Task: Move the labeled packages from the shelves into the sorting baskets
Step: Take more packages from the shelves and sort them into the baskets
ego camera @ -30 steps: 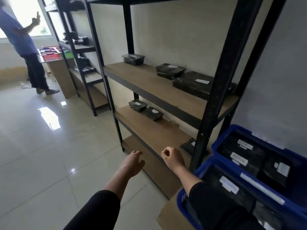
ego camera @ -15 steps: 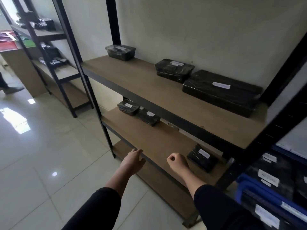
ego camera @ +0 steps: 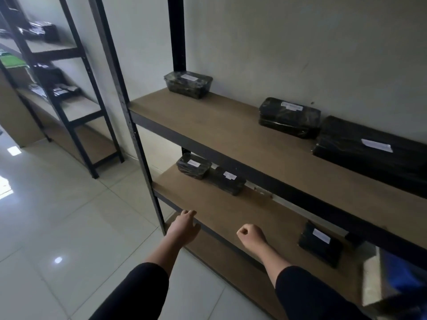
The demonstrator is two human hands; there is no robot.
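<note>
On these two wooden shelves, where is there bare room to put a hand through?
Upper shelf: bare between the clear tub and the small wrapped package. Lower shelf: bare between the two left packages and the lone right package. Crowded where the long package sits beside the small one.

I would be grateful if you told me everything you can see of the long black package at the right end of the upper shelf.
The long black package is a flat, oblong parcel wrapped in what looks like glossy black plastic film. A white rectangular label sits on its top face; the print is unreadable. It lies flat on the wooden upper shelf, against the wall, its right end cut off by the frame edge. Its left end lies close to a smaller black package; contact cannot be told. Neither hand touches it.
</note>
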